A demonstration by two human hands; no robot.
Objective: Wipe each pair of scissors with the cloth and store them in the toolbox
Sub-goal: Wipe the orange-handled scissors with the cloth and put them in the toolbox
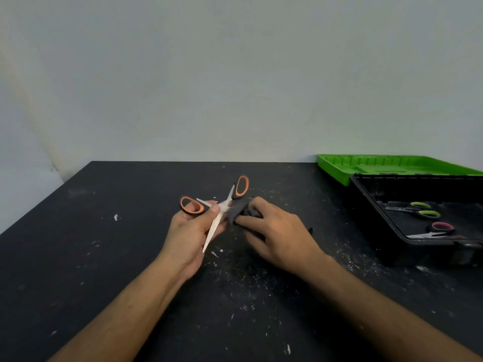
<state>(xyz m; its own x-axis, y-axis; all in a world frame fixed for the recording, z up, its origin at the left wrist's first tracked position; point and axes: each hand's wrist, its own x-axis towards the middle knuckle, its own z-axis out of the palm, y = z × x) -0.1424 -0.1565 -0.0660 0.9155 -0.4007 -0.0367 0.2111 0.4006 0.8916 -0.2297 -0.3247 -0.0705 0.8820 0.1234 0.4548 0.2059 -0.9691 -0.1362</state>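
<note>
My left hand [192, 231] grips a pair of orange-handled scissors [241, 188] above the black table [104, 257]. The blades are spread apart, and one points down towards me. My right hand [277, 231] holds a dark grey cloth [236, 211] bunched against the scissors near the pivot. At the right stands the black toolbox [376, 223], open. Inside it lie green-handled scissors [420, 209] and pink-handled scissors [439, 229].
The toolbox's green lid [379, 165] lies open behind it, against the pale wall. White flecks and scraps are scattered over the tabletop, mostly in front of my hands. The table's left edge runs diagonally at the far left.
</note>
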